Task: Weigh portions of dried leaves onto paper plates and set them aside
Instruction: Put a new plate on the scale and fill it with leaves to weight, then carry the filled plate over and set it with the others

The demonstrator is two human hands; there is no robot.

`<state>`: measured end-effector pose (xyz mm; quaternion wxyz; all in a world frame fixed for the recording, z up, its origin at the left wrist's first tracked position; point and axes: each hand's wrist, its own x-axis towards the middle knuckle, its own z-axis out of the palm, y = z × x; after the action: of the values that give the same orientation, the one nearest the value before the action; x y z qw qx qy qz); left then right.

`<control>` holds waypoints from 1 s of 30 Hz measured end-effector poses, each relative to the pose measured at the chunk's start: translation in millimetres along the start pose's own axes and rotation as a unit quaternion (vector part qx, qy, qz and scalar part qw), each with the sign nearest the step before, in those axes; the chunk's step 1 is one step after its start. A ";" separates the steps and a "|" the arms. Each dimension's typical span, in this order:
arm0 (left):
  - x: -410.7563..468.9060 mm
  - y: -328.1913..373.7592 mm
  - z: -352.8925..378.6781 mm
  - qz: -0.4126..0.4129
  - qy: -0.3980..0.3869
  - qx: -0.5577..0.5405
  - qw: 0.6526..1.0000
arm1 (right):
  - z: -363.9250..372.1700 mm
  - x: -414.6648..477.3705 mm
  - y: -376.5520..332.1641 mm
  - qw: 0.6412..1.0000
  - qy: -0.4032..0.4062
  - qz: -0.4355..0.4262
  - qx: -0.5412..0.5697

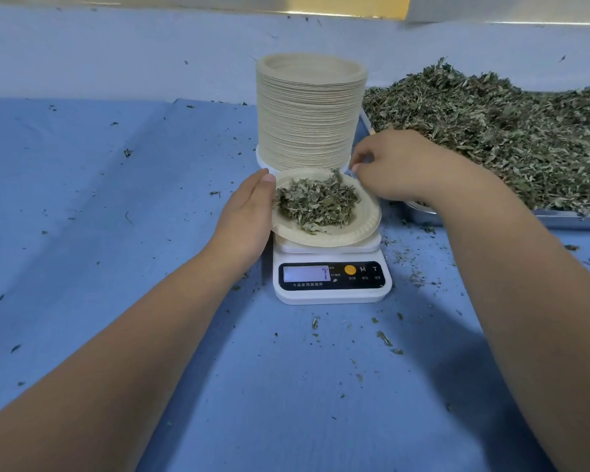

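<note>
Paper plate (365, 229) of dried leaves (317, 202) on scale (331, 296); left hand (246, 219) flat against rim, right hand (409, 168) curled, grip unclear.

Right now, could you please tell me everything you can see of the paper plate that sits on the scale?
The paper plate is round, shallow and beige, seemingly moulded pulp, with a ribbed rim. It sits on the white scale, overhanging its platform, just in front of the stack of plates. A heap of dried leaves fills its middle. The left hand lies against its left rim; the right hand curls its fingers at its far right edge, contact unclear.
</note>
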<state>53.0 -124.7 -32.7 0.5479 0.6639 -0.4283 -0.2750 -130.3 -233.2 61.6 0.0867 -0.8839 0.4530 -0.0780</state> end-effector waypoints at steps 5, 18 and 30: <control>0.2 8.5 2.4 -0.045 0.025 -0.072 0.996 | 3.9 0.0 -7.5 0.999 0.010 0.003 0.032; 7.4 24.2 -24.0 -0.085 0.153 -0.198 0.964 | 24.9 7.4 -20.3 0.965 0.065 0.004 0.255; -1.9 28.1 -43.9 -0.081 0.182 -0.235 0.952 | 32.2 8.9 -37.9 0.974 0.030 -0.079 0.212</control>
<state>81.2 -102.4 5.1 0.7329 0.5877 -0.1899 -0.2855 -88.4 -216.0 39.3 0.2515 -0.8758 0.3569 -0.2057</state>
